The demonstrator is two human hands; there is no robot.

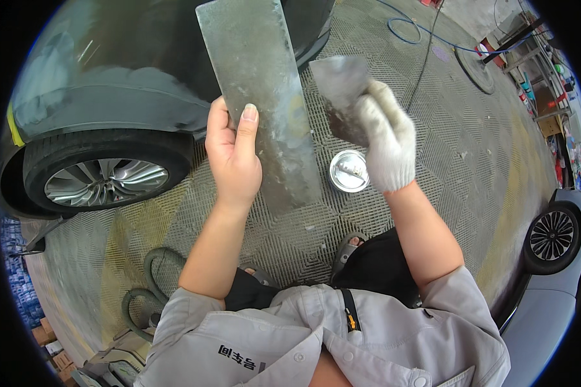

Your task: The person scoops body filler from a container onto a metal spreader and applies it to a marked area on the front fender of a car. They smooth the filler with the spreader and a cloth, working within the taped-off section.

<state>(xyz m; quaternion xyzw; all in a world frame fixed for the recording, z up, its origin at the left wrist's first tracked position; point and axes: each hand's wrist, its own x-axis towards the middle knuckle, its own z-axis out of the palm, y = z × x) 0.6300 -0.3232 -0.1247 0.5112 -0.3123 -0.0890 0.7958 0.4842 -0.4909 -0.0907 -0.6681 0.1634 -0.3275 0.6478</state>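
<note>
I see both hands raised in front of the chest, above the floor [465, 135] of ridged tiles. The bare left hand [235, 155] is clamped on the left edge of a long rectangular plate [258, 71], thumb laid flat over its near face and the other fingers curled behind that edge. The plate is tilted, its far end toward the top of my view, and its grey surface is smeared with paler streaks.

The right hand [388, 142], in a white knitted glove [398, 161], has its fingers together and pinched on a flat metal scraper [339, 77]. I make out the scraper just to the right of the plate, with a narrow gap between the two.

Below the scraper I have a round silver tin [349, 170] on the floor, near the feet, one of them in a grey sandal [344, 253]. Left of the hands is a dark car [116, 90], lighter grey patches over its wheel arch, with a multi-spoke wheel [106, 182]. At the right rim I see a pale blue-grey car [539, 316]. A thick grey hose [127, 309] curls at lower left.
</note>
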